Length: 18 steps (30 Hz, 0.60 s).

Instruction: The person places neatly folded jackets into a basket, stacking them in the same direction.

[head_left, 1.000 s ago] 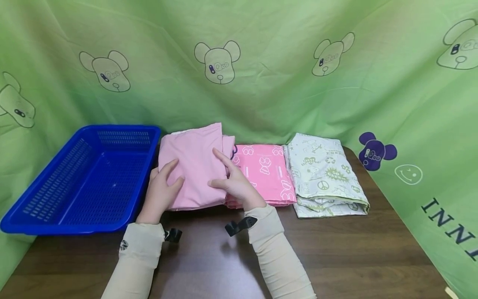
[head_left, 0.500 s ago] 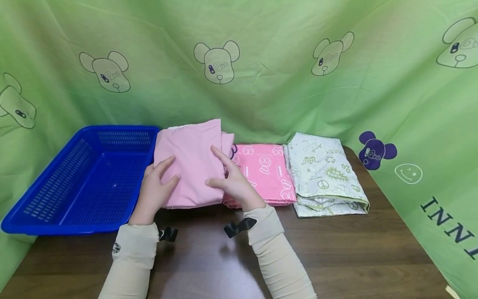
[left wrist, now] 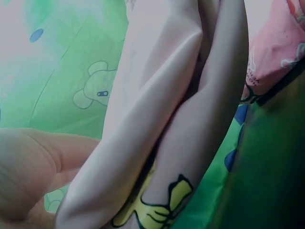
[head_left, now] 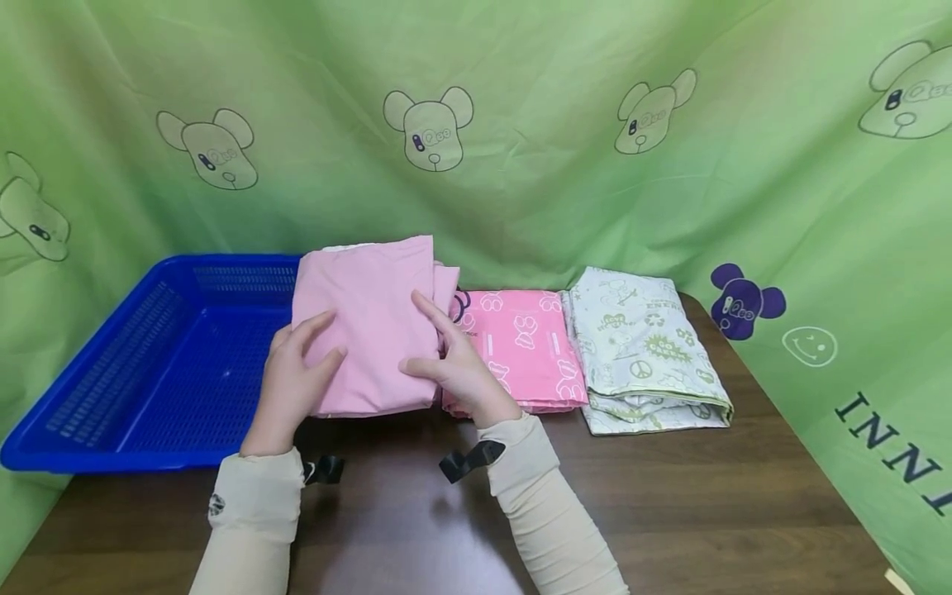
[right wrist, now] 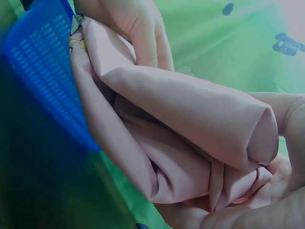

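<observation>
A folded pale pink cloth [head_left: 372,330] is held up between both hands, its right edge over part of a brighter pink folded cloth [head_left: 524,343]. My left hand [head_left: 292,380] grips its left side, near the blue basket [head_left: 201,388]. The right hand [head_left: 467,372] holds the opposite side, thumb on top; in the right wrist view fingers [right wrist: 186,214] reach underneath. Loose layered folds of the pale pink cloth [left wrist: 143,95] face the left wrist camera, with a yellow printed figure near the bottom.
Right of the brighter pink cloth lies a folded white cloth [head_left: 647,347] with green print. Everything rests on a brown wooden table [head_left: 669,512]. A green curtain [head_left: 513,207] with bear-head prints hangs behind and along the sides.
Both hands have shifted left with the pale pink cloth. Its left edge now overlaps the basket's right rim, and more of the brighter pink cloth shows.
</observation>
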### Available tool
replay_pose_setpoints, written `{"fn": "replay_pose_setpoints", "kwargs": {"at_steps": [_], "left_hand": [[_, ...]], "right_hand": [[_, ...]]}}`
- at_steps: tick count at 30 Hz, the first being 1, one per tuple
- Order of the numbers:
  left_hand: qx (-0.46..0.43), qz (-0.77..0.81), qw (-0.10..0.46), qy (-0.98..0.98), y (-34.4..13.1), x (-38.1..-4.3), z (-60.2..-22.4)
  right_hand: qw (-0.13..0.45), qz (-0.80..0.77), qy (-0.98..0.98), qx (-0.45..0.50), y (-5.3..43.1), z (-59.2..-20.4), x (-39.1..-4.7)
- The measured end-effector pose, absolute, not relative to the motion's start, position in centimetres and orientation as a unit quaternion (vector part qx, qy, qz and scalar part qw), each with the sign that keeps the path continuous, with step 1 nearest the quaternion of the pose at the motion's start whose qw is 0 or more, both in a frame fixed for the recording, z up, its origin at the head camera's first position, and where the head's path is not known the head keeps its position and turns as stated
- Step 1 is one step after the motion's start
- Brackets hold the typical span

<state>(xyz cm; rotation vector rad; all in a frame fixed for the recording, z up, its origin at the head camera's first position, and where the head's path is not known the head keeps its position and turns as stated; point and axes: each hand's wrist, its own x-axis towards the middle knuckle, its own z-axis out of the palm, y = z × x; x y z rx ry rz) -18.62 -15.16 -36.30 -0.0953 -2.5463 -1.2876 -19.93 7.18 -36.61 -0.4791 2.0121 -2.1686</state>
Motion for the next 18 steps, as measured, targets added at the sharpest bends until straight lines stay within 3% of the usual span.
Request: {"fn": "replay_pose_setpoints", "kwargs": {"at_steps": [11, 18], "left_hand": [[-0.035, -0.421, 0.148, -0.894, -16.7, -17.2, -35.1], [-0.048, -0.399, 0.15, -0.903, -18.3, -16.5, -33.7]], "right_hand": [[0.099, -0.742, 0.632, -0.202, 6.0, -36.6, -19.5], [0.169, -0.771, 0.575, -0.214, 5.1, -35.9, -19.6]]}}
